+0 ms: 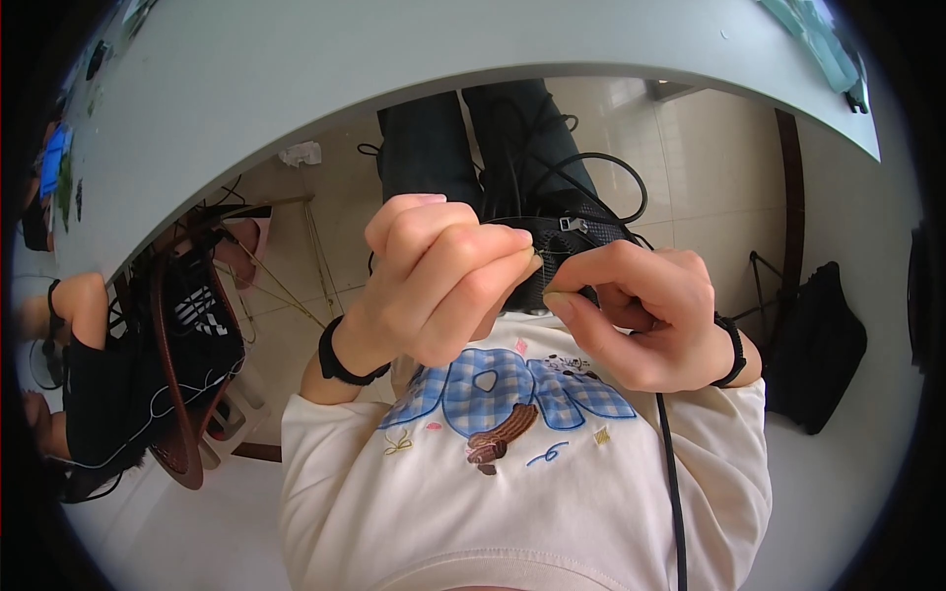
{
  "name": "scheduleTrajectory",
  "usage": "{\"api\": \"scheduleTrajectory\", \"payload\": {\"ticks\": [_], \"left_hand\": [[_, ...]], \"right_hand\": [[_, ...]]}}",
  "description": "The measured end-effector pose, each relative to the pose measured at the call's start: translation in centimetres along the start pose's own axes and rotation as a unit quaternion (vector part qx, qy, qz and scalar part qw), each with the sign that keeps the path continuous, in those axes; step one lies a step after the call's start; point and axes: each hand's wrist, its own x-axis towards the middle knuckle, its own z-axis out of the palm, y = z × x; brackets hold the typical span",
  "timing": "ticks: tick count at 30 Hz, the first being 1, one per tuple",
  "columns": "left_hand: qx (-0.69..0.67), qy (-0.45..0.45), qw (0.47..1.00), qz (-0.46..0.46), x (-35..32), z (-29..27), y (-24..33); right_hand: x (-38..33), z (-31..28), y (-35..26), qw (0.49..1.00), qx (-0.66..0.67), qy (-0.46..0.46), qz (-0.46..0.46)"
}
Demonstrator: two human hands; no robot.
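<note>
My left hand (439, 281) is raised over my lap, its fingers curled and the thumb and fingertips pinched together. Close by on the right, my right hand (641, 310) also makes a pinch, with thumb and index fingertip meeting. A very thin, faint strand seems to show between the two pinches, too fine to name. Beneath the fingertips lies a black mesh bag (596, 212) with a metal zipper pull (573, 226), partly hidden by my hands. Looped black cables (631, 167) rest over it and my dark trousers. Each wrist wears a black band.
A pale table (473, 49) curves across the front, its edge beyond my knees. At left, another person's arm (84, 305) shows beside a brown-framed chair (163, 394) holding a black bag. A black folded item (818, 345) stands at right. Crumpled white paper (301, 154) lies on the floor.
</note>
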Motion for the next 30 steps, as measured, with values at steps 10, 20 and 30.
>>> {"api": "scheduleTrajectory", "payload": {"ticks": [10,20,30], "left_hand": [[-0.007,-0.03,0.999,-0.014,-0.4,-0.4,1.3],[0.013,0.038,0.999,-0.006,-0.3,-0.2,0.2],[0.0,-0.016,1.0,0.0,-0.6,-0.2,0.0]], "right_hand": [[2.0,-0.5,0.7,0.999,0.007,0.002,0.039],[2.0,0.1,1.7,0.967,0.164,-0.053,0.188],[0.7,0.1,-0.1,0.998,0.011,-0.028,0.056]]}}
